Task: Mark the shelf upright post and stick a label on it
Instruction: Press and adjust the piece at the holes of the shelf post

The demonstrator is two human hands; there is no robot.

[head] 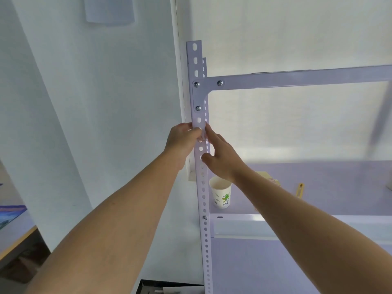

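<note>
A white perforated upright post (203, 187) of a metal shelf runs down the middle of the view. A small pale pink label (200, 139) lies on the post's front face, below the corner bracket (198, 96). My left hand (182, 143) comes from the left, its thumb pressing on the label's upper edge. My right hand (220, 155) reaches from the right, with the fingertips on the post beside the label and the thumb touching the post lower down. Most of the label is hidden by my fingers.
A paper cup (220, 195) with a green print stands on the shelf board (339, 187) just right of the post. A yellow box and a yellow utility knife (300, 188) lie further right. A horizontal beam (297, 78) crosses above. A desk edge (17, 236) is at the lower left.
</note>
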